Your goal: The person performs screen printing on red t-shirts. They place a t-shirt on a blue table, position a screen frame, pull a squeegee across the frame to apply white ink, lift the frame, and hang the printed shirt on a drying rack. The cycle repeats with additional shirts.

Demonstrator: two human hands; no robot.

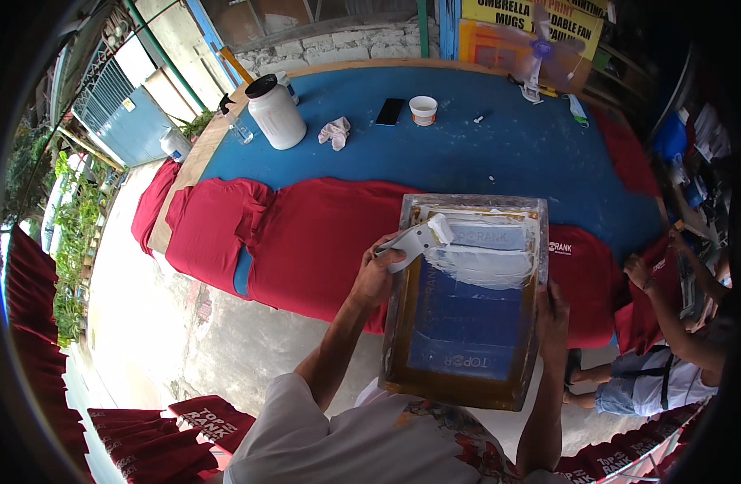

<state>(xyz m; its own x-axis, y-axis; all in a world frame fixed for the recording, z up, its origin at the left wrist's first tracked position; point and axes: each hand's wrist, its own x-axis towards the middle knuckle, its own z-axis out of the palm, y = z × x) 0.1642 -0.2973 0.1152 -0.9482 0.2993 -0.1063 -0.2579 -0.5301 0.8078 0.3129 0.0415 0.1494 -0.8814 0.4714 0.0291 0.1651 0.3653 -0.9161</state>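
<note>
A screen printing frame (392, 323) is tilted up in front of me, above the near edge of the table. White ink (487, 269) is smeared across the far part of its blue mesh (467, 315). My left hand (374, 274) is at the frame's left side, closed on a flat grey scraper (409, 244) with a lump of white ink on its tip. With fingers round the right edge, my right hand (553, 310) grips the frame. Under and left of the frame lies a red shirt (330, 242); another red shirt (584, 282) with a small white print lies to the right.
On the blue table (354, 89) stand a white jar (276, 117) with a black lid, a spray bottle (240, 127), a crumpled cloth (335, 133), a phone (389, 112) and a tub (423, 110). A small fan (540, 50) is at the back. At right, a co-worker's hands (640, 272) hold red fabric.
</note>
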